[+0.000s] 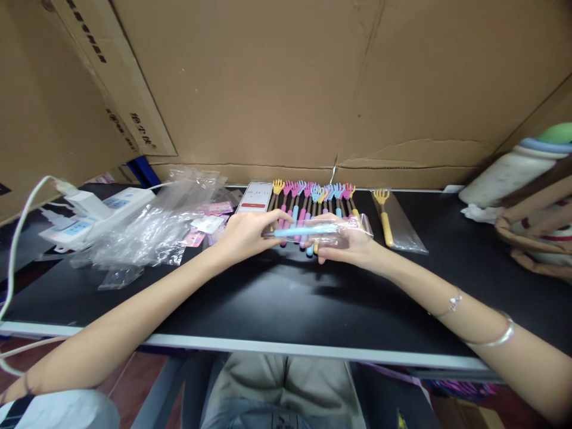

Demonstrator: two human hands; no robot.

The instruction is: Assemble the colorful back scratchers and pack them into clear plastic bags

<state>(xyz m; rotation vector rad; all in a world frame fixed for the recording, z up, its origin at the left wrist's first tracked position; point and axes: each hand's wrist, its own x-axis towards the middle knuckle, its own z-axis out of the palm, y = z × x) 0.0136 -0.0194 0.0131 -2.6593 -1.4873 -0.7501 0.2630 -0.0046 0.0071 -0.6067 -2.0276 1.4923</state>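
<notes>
A back scratcher with a light blue handle (304, 230) lies sideways inside a clear plastic bag (331, 238), raised above the table. My left hand (251, 234) pinches the bag at its left end. At the other end, my right hand (351, 243) has its fingers wrapped around the bag, partly covering the scratcher's head. Behind the hands, a row of back scratchers (307, 190) in yellow, pink, blue and purple stands side by side; my hands and the bag hide parts of their handles. To the right, a yellow back scratcher (385, 217) rests on or in a flat clear bag (406, 226).
A heap of clear bags (143, 223) covers the table's left side, beside pink printed cards (195, 237). Farther left are a white power strip (100, 217) and cable (14, 256). A phone (254, 198) sits behind my left hand. A bottle (509, 170) stands at far right. Cardboard (286, 83) walls the back.
</notes>
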